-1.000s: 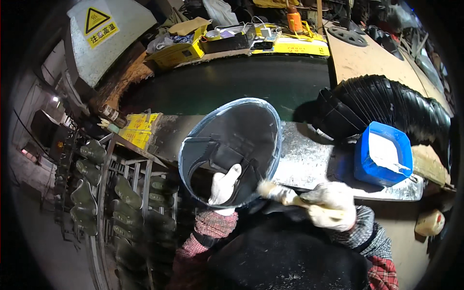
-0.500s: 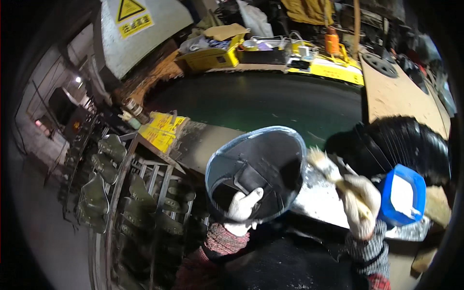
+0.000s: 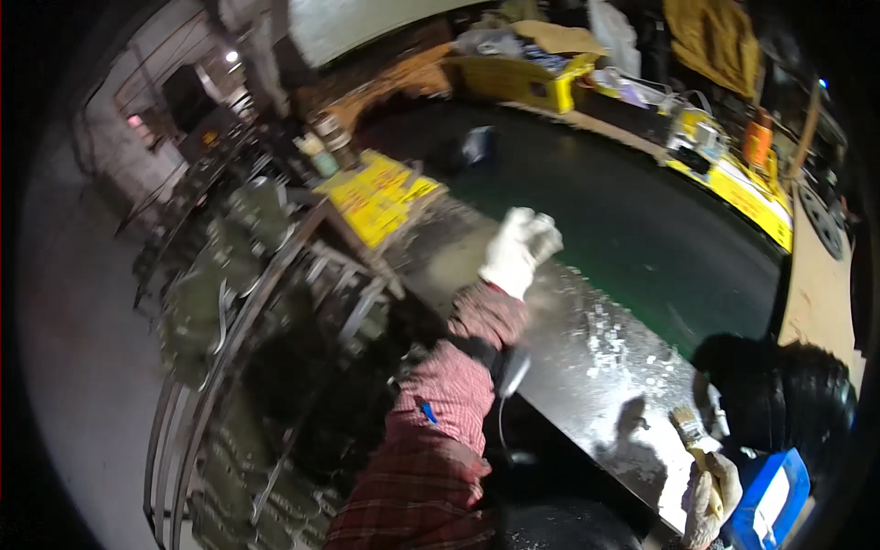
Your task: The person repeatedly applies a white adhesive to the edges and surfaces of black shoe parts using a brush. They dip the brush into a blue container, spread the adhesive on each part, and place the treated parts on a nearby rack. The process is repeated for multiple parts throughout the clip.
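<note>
My left hand (image 3: 520, 252), in a white glove, reaches out past the metal ledge (image 3: 587, 321) toward the dark green surface. Its fingers are apart and nothing is in them. Farther off, over that surface, is a small dark blurred thing (image 3: 475, 147) with a pale highlight; its kind I cannot make out. My right hand (image 3: 713, 495), also gloved, is low at the right, closed around the handle of a paintbrush (image 3: 687, 426) whose bristles point up and away. Right beside it stands a blue container (image 3: 775, 504) with something white inside.
Racks (image 3: 220, 339) with several olive-green curved pieces stand at the left. A yellow printed sheet (image 3: 380, 197) covers the ledge's far-left end. Yellow boxes (image 3: 513, 82) and an orange bottle (image 3: 757, 139) line the far edge. A black ribbed hose (image 3: 788, 394) lies at the right.
My left hand has let go of the dark bucket-shaped piece and stretched forward. The view has turned left. My right hand still holds the brush, now lower in the picture.
</note>
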Motion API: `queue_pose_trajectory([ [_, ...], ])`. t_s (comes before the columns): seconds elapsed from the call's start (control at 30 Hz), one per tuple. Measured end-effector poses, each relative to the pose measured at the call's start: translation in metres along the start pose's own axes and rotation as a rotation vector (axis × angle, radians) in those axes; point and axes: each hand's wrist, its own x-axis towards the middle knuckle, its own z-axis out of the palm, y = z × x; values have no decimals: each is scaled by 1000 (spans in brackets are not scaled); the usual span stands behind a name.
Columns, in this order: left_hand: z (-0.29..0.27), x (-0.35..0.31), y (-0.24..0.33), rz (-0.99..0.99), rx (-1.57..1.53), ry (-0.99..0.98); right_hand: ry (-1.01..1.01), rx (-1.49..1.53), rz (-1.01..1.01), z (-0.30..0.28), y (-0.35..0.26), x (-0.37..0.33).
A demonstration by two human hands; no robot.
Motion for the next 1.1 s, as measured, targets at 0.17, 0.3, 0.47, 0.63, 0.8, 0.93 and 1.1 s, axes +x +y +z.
queue_pose_trajectory([
  [0.17, -45, -180, 76, 184, 679, 73, -185, 37, -162, 25, -17, 12],
  [0.3, -107, -327, 147, 355, 817, 331, -253, 25, -216, 32, -41, 9],
  [0.47, -115, -425, 181, 554, 844, 734, -317, 74, -118, 9, -46, -13],
  [0.63, -145, -352, 184, 785, 1454, 699, -75, -42, -112, -9, -74, -46],
  [0.8, -161, -243, 225, 583, 1522, 1034, 158, -122, -55, -39, -67, -87],
  [0.93, -232, -210, 253, 706, 1112, 925, 169, -334, -125, -42, -56, -106],
  [1.1, -210, -260, 212, 591, 185, 429, 212, 120, 128, -46, -35, -109],
])
